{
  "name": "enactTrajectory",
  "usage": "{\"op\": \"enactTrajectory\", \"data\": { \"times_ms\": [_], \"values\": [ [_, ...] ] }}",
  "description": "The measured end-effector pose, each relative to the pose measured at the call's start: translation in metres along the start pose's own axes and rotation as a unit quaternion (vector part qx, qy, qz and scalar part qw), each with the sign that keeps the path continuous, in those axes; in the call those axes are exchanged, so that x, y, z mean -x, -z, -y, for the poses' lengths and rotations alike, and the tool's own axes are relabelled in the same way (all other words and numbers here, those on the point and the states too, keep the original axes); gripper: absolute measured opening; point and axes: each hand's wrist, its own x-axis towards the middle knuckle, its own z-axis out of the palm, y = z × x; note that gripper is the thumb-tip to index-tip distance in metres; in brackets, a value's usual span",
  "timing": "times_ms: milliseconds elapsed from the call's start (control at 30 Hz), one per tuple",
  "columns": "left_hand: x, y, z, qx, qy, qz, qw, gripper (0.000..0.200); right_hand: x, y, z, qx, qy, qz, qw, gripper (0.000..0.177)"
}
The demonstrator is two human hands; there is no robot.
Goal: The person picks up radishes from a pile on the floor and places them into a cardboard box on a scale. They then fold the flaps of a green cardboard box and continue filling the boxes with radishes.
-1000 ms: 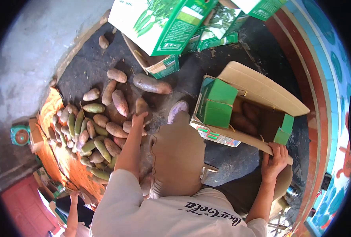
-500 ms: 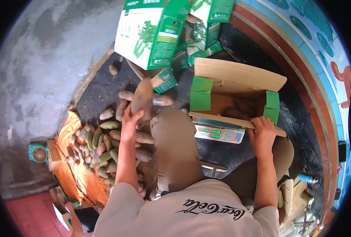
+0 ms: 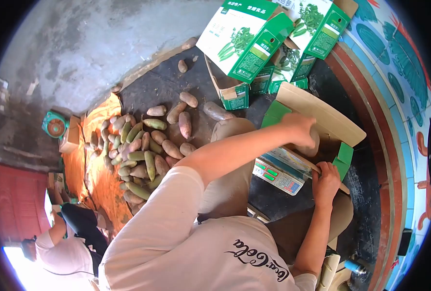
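My left hand [image 3: 299, 130] reaches across my body over the open cardboard box [image 3: 339, 121], closed around a large, soil-coloured radish [image 3: 314, 143]; part of the radish is hidden by the hand. My right hand [image 3: 328, 178] grips the near flap [image 3: 300, 159] of this box at its right end, fingers over the edge. Beneath the box is an electronic scale [image 3: 277, 178] with lit green displays. The inside of the box is mostly hidden by my left hand and forearm.
A heap of green and brownish radishes [image 3: 143, 155] lies left on an orange sheet [image 3: 82, 169]. Green-and-white boxes [image 3: 247, 39] stack at the back. Another person [image 3: 63, 247] sits at lower left. A teal round device [image 3: 55, 125] stands by the wall, a blue bottle [image 3: 355, 266] at lower right.
My left hand has swung right with the radish, from beside the heap to above the box. My right hand stays on the flap. The view has turned leftward, bringing the other person into sight.
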Motion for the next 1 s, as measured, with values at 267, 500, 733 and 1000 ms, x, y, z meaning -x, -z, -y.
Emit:
{"op": "enactTrajectory", "data": {
  "times_ms": [267,500,733,1000],
  "values": [
    [-0.01,-0.029,0.001,-0.067,0.0,-0.008,0.998,0.064,0.0,-0.003,-0.002,-0.003,0.008,-0.007,1.0,0.019],
    [0.056,0.077,0.051,0.106,-0.13,-0.34,0.925,0.048,-0.001,-0.005,-0.001,0.016,0.005,0.003,1.0,0.019],
    [0.182,0.048,0.287,0.016,0.208,-0.36,0.909,0.033,-0.008,-0.006,0.004,0.03,0.004,0.005,1.0,0.017],
    [0.274,-0.12,0.362,-0.073,0.473,-0.03,0.878,0.055,-0.011,-0.012,0.007,0.058,-0.008,0.025,0.998,0.011]
  ]
}}
